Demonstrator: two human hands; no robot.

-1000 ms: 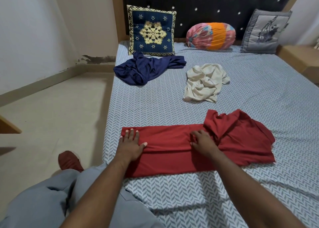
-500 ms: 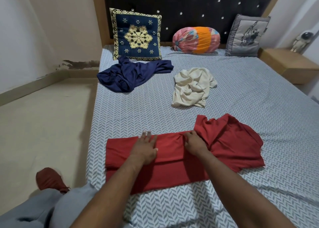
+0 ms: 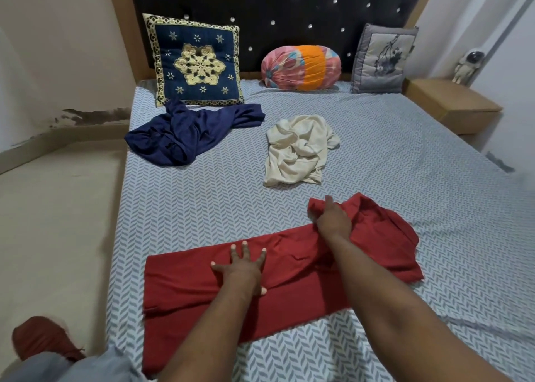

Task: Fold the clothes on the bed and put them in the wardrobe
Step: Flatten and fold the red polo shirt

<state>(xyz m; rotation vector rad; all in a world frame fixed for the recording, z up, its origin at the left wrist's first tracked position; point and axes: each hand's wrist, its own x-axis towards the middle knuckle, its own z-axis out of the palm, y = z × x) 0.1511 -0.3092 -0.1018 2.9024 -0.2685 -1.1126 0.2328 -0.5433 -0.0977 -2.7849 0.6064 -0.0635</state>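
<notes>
Lying under left hand [image 3: 244,269], in right hand [image 3: 333,221]: red garment [image 3: 185,289].

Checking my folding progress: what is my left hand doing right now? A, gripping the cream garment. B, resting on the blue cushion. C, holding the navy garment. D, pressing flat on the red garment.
D: the left hand lies with its fingers spread flat on the red garment.

Garments on the bed [image 3: 405,179]: three. One red garment [image 3: 289,289], one navy garment [image 3: 185,134], one cream garment [image 3: 298,150].
Cushions at the headboard: three. One navy cushion [image 3: 197,60], one round bolster [image 3: 301,67], one grey cushion [image 3: 382,59].
Hands: two, left hand [image 3: 243,269] and right hand [image 3: 333,219].
Bedside table [image 3: 448,101]: one, bearing one figurine [image 3: 467,66].
</notes>
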